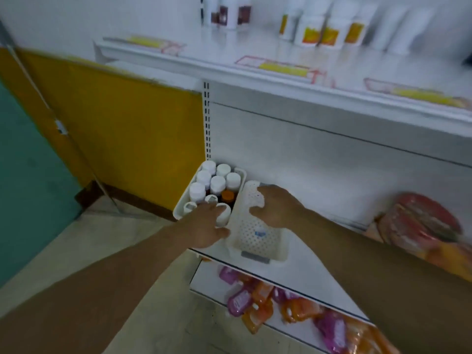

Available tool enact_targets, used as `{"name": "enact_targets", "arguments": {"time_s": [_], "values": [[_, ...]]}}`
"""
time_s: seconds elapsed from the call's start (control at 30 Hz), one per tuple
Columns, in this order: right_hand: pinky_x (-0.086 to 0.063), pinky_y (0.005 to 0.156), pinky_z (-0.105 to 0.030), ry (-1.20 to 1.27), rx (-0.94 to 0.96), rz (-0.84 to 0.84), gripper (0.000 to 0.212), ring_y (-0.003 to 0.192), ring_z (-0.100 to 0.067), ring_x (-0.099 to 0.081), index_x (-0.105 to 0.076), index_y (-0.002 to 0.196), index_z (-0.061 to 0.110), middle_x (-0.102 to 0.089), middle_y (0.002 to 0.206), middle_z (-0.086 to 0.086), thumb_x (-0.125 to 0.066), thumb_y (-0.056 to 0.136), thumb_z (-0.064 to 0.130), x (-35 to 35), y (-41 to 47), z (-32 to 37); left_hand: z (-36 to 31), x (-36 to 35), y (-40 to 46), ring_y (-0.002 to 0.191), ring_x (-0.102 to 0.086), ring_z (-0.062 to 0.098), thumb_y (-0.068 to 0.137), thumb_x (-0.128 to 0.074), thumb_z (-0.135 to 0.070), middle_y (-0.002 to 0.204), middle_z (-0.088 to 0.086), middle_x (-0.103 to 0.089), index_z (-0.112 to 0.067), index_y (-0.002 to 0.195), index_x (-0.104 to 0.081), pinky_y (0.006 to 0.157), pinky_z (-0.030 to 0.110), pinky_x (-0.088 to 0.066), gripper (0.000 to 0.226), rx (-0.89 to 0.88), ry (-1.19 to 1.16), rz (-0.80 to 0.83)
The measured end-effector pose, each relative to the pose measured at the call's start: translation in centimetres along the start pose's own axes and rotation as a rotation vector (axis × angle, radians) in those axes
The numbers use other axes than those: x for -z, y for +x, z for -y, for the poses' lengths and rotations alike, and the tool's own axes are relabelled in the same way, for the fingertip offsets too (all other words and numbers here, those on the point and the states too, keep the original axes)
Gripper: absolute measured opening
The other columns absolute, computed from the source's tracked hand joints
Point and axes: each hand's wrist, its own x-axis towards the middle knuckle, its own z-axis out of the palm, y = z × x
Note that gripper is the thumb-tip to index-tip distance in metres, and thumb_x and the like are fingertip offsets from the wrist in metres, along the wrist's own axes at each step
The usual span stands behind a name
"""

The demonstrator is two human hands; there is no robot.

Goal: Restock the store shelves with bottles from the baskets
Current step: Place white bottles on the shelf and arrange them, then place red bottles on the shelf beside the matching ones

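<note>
Two white baskets stand side by side on the middle shelf (301, 267). The left basket (242, 175) holds several white-capped bottles (217, 182) and one orange-capped bottle (227, 195). My left hand (207, 226) reaches into its near end, and its fingers curl down around a white-capped bottle (224, 213) there. The right basket (255, 233) is perforated and has nothing in it. My right hand (274, 206) grips the left wall of that basket between thumb and fingers.
The upper shelf (255, 70) carries white bottles with yellow labels (310, 30) and dark-labelled ones (224, 14), with yellow price tags along its edge. Pink and orange pouches (255, 300) fill the lower shelf. Red packaged goods (419, 221) lie at the right. A yellow panel (115, 129) stands at the left.
</note>
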Motion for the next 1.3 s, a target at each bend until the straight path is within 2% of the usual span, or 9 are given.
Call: {"name": "enact_targets", "arguments": {"time_s": [0.2,0.33,0.47,0.53,0.6,0.67,0.77,1.0,1.3], "values": [[-0.031,0.109,-0.033,0.038,-0.229,-0.136,0.07,0.136,-0.026,-0.035,-0.025,0.149,0.016,-0.033,0.151,-0.009,-0.051,0.092,0.049,5.3,-13.6,-3.0,-10.2,3.3,-3.7,0.141,-0.023,0.018,0.091,-0.051,-0.047,0.157,-0.001,-0.019,-0.023,0.149,-0.021,0.112,0.027,-0.018,0.069,-0.314,0.066,0.074],[-0.038,0.102,-0.035,0.017,-0.435,-0.23,0.067,0.124,-0.026,-0.048,-0.034,0.146,0.021,-0.045,0.144,-0.007,-0.051,0.09,0.054,8.6,-23.3,-6.0,-19.2,5.0,-7.3,0.138,-0.027,0.016,0.091,-0.053,-0.045,0.155,-0.003,-0.022,-0.023,0.147,-0.026,0.109,0.023,-0.021,0.065,-0.564,0.068,0.102],[-0.037,0.102,-0.033,-0.008,-0.576,-0.367,0.06,0.126,-0.027,-0.046,-0.041,0.14,0.021,-0.047,0.142,-0.007,-0.055,0.09,0.05,11.7,-33.2,-9.9,-29.2,5.5,-11.3,0.113,-0.05,0.015,0.09,-0.059,-0.033,0.134,0.001,-0.051,-0.017,0.13,-0.052,0.082,0.016,-0.033,0.044,-0.799,0.07,0.112],[-0.036,0.105,-0.035,-0.019,-0.684,-0.42,0.067,0.13,-0.027,-0.043,-0.036,0.144,0.02,-0.042,0.146,-0.008,-0.055,0.088,0.052,13.2,-37.5,-12.3,-34.0,5.0,-12.3,0.11,-0.055,0.019,0.087,-0.06,-0.04,0.132,0.005,-0.055,-0.017,0.127,-0.053,0.086,0.024,-0.04,0.047,-0.87,0.098,0.087],[-0.034,0.106,-0.034,-0.033,-0.75,-0.461,0.07,0.132,-0.026,-0.04,-0.031,0.147,0.02,-0.038,0.15,-0.006,-0.055,0.089,0.052,14.6,-41.7,-14.8,-38.7,4.6,-13.5,0.12,-0.05,0.021,0.087,-0.059,-0.044,0.141,0.004,-0.046,-0.022,0.135,-0.046,0.098,0.029,-0.038,0.054,-0.926,0.135,0.085],[-0.032,0.107,-0.034,-0.039,-0.81,-0.479,0.073,0.135,-0.026,-0.037,-0.027,0.149,0.019,-0.035,0.152,-0.006,-0.054,0.09,0.051,16.2,-45.7,-17.4,-43.5,4.1,-15.0,0.131,-0.039,0.019,0.089,-0.055,-0.045,0.149,0.0,-0.035,-0.024,0.142,-0.036,0.105,0.028,-0.03,0.06,-1.014,0.181,0.063],[-0.03,0.109,-0.035,-0.043,-0.883,-0.536,0.076,0.138,-0.027,-0.033,-0.024,0.15,0.021,-0.03,0.154,-0.006,-0.055,0.089,0.053,18.8,-51.5,-21.7,-50.9,3.6,-17.1,0.133,-0.036,0.018,0.091,-0.053,-0.046,0.151,-0.001,-0.032,-0.026,0.144,-0.033,0.104,0.027,-0.03,0.06,-1.144,0.216,0.014],[-0.03,0.108,-0.035,-0.09,-0.953,-0.606,0.072,0.139,-0.027,-0.03,-0.024,0.15,0.021,-0.029,0.154,-0.006,-0.053,0.091,0.051,24.7,-60.3,-31.6,-65.8,2.7,-18.2,0.132,-0.036,0.02,0.09,-0.054,-0.046,0.149,0.002,-0.034,-0.024,0.143,-0.035,0.108,0.033,-0.032,0.061,-1.255,0.245,-0.096],[-0.034,0.102,-0.032,-0.122,-0.885,-0.667,0.056,0.132,-0.026,-0.04,-0.034,0.144,0.018,-0.04,0.147,-0.007,-0.051,0.095,0.038,30.9,-61.6,-40.9,-77.1,2.6,-12.8,0.13,-0.036,0.019,0.089,-0.054,-0.049,0.144,0.0,-0.04,-0.022,0.141,-0.039,0.108,0.036,-0.032,0.061,-1.295,0.347,-0.248]]}}
